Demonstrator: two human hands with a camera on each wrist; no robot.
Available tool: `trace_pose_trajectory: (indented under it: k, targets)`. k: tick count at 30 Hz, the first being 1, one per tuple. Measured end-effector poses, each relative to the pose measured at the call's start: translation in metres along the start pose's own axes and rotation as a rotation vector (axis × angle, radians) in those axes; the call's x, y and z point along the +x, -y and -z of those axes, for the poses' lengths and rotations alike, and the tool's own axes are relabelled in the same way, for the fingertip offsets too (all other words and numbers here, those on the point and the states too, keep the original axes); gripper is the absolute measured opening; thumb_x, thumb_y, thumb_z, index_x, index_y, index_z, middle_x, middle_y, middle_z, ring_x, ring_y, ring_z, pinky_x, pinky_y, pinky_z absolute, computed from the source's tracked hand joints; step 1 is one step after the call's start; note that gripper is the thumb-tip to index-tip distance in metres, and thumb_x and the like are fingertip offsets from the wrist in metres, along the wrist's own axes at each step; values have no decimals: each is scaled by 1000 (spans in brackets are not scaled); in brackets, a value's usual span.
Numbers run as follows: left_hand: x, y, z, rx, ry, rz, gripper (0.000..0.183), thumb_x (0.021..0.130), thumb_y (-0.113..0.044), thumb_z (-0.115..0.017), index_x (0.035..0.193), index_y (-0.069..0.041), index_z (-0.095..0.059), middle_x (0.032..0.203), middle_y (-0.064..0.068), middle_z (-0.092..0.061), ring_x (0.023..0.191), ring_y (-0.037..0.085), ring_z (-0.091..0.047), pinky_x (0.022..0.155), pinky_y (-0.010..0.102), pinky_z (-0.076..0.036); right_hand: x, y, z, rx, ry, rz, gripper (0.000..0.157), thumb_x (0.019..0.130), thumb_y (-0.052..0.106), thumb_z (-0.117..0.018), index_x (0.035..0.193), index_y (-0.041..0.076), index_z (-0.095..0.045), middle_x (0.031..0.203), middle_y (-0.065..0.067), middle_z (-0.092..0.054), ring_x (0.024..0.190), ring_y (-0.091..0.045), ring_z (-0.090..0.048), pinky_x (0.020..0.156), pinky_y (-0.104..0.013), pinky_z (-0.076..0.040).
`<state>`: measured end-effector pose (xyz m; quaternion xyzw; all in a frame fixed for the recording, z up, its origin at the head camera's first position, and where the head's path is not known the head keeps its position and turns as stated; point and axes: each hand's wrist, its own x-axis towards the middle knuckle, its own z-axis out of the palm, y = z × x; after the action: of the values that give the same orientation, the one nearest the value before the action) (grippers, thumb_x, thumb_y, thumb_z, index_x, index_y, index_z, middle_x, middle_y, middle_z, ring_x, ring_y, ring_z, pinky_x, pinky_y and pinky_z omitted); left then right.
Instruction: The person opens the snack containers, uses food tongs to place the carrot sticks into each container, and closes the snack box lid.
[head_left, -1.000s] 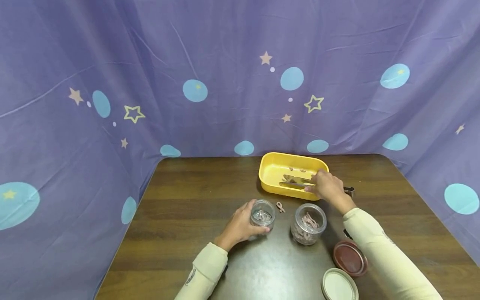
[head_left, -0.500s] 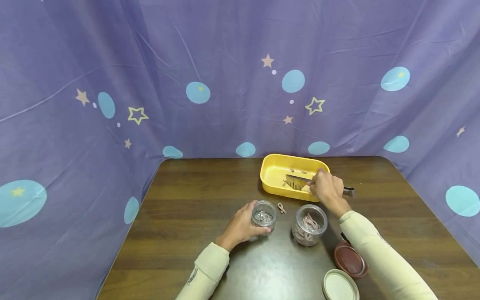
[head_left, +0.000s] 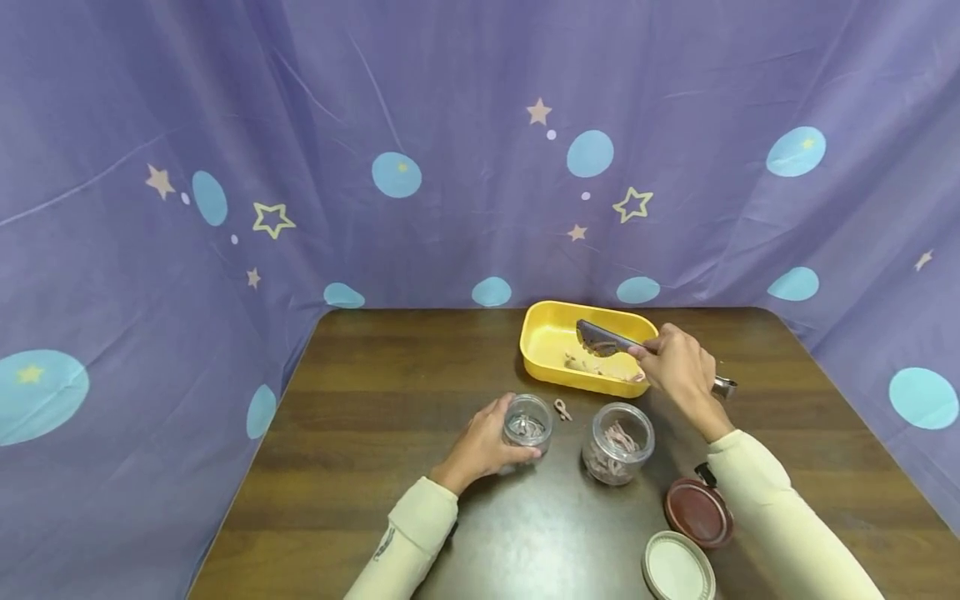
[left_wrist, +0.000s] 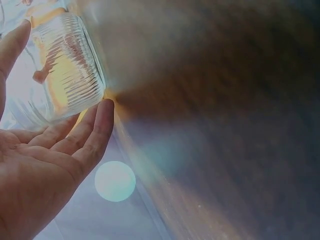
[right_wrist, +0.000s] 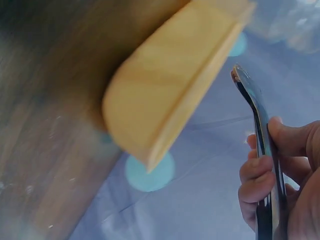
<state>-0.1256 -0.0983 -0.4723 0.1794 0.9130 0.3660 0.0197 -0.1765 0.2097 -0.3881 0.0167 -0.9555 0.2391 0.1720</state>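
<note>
My left hand (head_left: 483, 446) is curled round a small glass jar (head_left: 542, 446) with some small pieces inside; in the left wrist view, fingers and thumb flank its ribbed wall (left_wrist: 72, 70). My right hand (head_left: 681, 367) grips metal tongs (head_left: 600, 335), their arms pressed together, above a yellow tray (head_left: 558, 382). At the tongs' tip (right_wrist: 236, 73) in the right wrist view shows a little brownish bit, too small to identify. Several small brownish pieces lie in the tray. A larger glass jar (head_left: 611, 468), holding many pinkish-brown twisted pieces, stands right of the small jar.
One looped pinkish piece (head_left: 562, 409) lies on the table between the jars. A dark red lid (head_left: 699, 513) and a cream lid (head_left: 678, 568) lie near the right forearm. A purple curtain (head_left: 450, 250) hangs behind the table.
The tongs' arms, spread inside the tray a second ago, have come together and risen. My right hand has moved slightly right and up. The left hand stays on the small jar.
</note>
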Motion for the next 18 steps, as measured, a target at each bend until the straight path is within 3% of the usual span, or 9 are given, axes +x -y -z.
trace_pose_trajectory:
  k: [6,12,18]
  targets:
    - [2,-2,2,-9,3,3,101,73,-41,-91,149,2,-41,144,21,-56,129,37,-58,108,51,-48,-18,28,17,29,81,8,24,92,32,-74,103,13,-83,77,0,-51,67,-21,-53,55,-35,-38]
    - [3,-3,1,-2,-1,-1,100,73,-40,-92,149,1,-42,142,20,-57,128,36,-58,108,51,-48,-39,54,24,44,183,54,21,89,33,-77,97,15,-84,87,-1,-62,75,-25,-62,57,-37,-42]
    - [3,-2,0,9,3,6,99,73,-40,-92,149,0,-43,142,19,-58,127,36,-59,107,50,-49,-54,64,15,61,244,107,13,87,31,-80,92,20,-85,72,6,-45,62,-13,-47,54,-32,-37]
